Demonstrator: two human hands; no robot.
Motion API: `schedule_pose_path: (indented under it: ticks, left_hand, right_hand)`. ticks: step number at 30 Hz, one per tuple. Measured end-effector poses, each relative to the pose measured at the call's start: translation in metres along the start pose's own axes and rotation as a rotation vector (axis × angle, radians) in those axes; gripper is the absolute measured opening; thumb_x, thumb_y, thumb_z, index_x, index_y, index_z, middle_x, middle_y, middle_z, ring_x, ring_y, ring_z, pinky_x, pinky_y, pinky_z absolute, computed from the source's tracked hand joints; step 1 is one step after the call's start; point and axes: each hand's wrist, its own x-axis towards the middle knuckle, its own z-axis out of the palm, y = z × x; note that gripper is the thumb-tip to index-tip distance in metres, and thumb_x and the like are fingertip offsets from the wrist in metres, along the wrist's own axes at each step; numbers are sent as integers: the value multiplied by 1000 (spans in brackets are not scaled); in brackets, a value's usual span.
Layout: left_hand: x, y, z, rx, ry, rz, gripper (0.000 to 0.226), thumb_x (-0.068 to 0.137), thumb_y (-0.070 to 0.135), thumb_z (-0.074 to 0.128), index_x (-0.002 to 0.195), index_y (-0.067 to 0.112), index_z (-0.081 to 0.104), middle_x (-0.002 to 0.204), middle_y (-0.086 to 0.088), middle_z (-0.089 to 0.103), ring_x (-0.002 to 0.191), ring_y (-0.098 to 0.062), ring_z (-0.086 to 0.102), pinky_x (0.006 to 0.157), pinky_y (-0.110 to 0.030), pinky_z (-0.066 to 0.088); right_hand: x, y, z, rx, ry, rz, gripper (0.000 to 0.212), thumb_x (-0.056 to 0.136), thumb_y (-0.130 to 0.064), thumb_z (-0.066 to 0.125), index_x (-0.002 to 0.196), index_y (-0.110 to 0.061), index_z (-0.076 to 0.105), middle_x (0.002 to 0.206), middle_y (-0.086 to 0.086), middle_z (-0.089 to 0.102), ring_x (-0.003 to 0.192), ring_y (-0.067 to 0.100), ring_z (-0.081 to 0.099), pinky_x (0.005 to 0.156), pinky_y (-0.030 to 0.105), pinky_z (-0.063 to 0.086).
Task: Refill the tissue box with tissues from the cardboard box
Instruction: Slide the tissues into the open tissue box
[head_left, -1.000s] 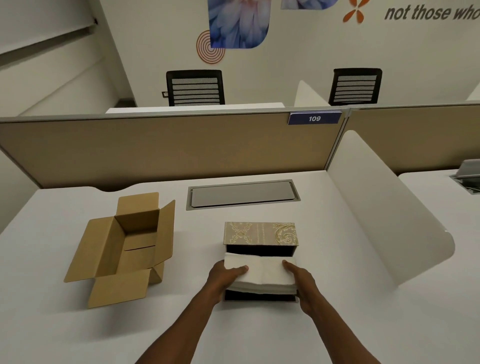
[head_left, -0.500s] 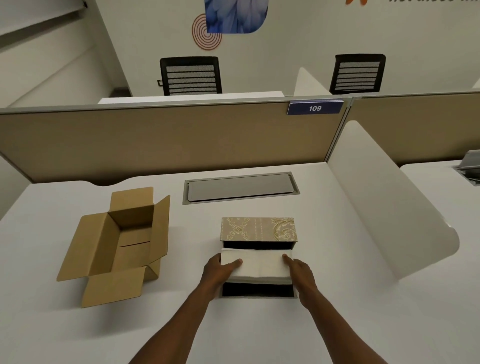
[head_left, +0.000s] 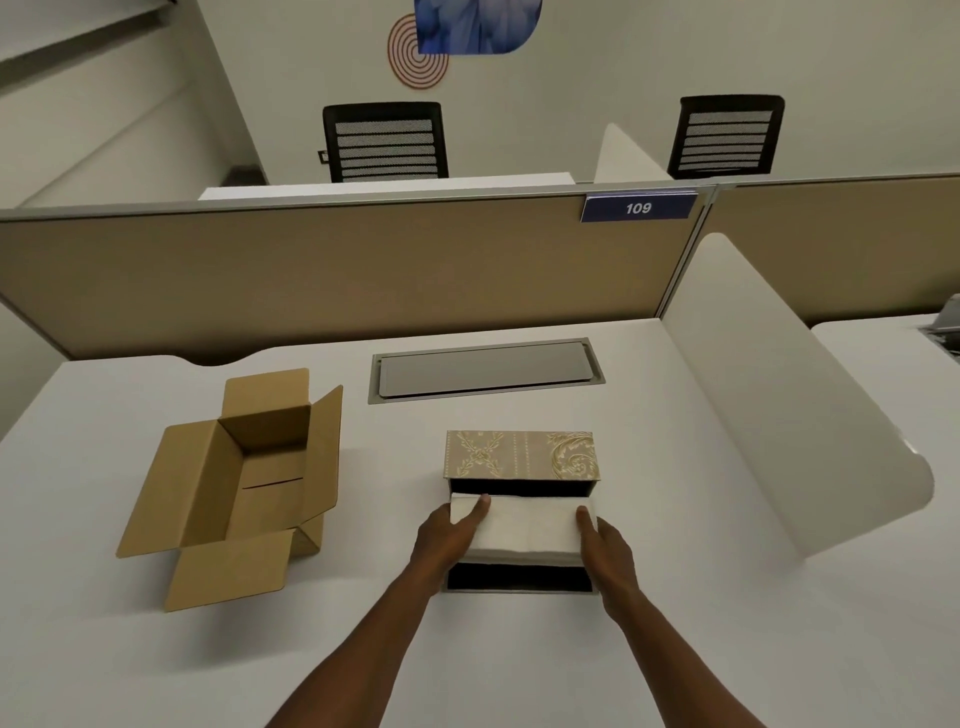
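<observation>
Here, left to right on a white desk (head_left: 675, 649): cardboard box (head_left: 234, 483), flaps splayed, well apart; left hand (head_left: 447, 540) and right hand (head_left: 608, 551) clamping the ends of a tissue stack (head_left: 524, 527) over the open tissue box (head_left: 519, 579); bare desktop beyond, bounded by a white divider (head_left: 789, 415).

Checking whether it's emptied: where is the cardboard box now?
In the head view, the cardboard box sits open on the white desk, left of the tissue box and both hands, with no tissues visible inside.
</observation>
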Motion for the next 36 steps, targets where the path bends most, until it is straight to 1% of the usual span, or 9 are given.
schedule_pose_path:
  ticks: [3,6,12,15,17,23,27,31,36]
  left_hand:
    - [-1,0,11,31,130,-29,70,79,77,54,125,25,63,128,-3,64,114,-22,60,97,-38,51]
    - [-1,0,18,26,228,-65,81,85,66,57,146,14,45,148,-10,49,131,-31,49,107,-42,45]
    - [-1,2,16,39,176,-95,75,82,67,60,134,13,57,135,-8,59,118,-27,57,101,-41,50]
    - [-1,3,8,55,126,-66,56,81,65,64,116,21,66,111,1,67,95,-19,59,83,-32,51]
    - [-2,3,4,61,96,-45,54,80,64,66,114,23,67,111,3,69,92,-16,60,77,-28,47]
    - [-6,0,13,74,183,-50,77,82,64,63,141,15,51,141,-7,56,125,-28,55,105,-41,48]
    - [-8,-2,11,87,151,-10,48,81,61,66,111,23,66,112,0,70,95,-17,62,83,-34,55]
    - [-9,-5,1,140,136,13,24,81,59,67,82,35,63,102,3,72,82,-6,61,74,-29,55]
    - [-3,-6,7,182,179,21,59,89,58,59,127,12,62,126,-8,65,113,-26,61,95,-40,54]
  right_hand:
    - [-1,-3,-2,-33,5,-25,62,105,-54,40,151,-14,47,150,10,54,135,30,51,115,46,43]
    - [-1,-5,-3,-51,19,-39,61,105,-53,40,150,-13,49,151,10,53,138,29,50,117,48,40]
    - [2,-7,1,-15,-2,15,66,103,-55,44,152,-11,46,153,11,50,139,31,49,117,47,41]
    - [3,-7,2,-2,-8,13,67,100,-57,48,151,-12,47,153,9,51,139,30,49,118,48,40]
    - [3,-7,2,35,-10,18,67,99,-56,52,151,-13,47,154,8,50,140,29,48,118,49,39]
    - [1,-9,7,34,53,39,72,99,-58,51,153,-11,44,156,10,48,141,31,46,117,48,40]
    - [-1,-5,6,-74,51,-1,62,102,-54,43,146,-10,52,144,12,59,131,31,55,111,50,47]
    - [-5,0,5,-125,44,-48,59,105,-48,43,151,-12,47,148,10,57,133,31,54,112,50,46]
    - [-3,-2,4,-77,41,-34,58,104,-51,43,146,-12,53,143,9,60,130,29,56,111,50,47]
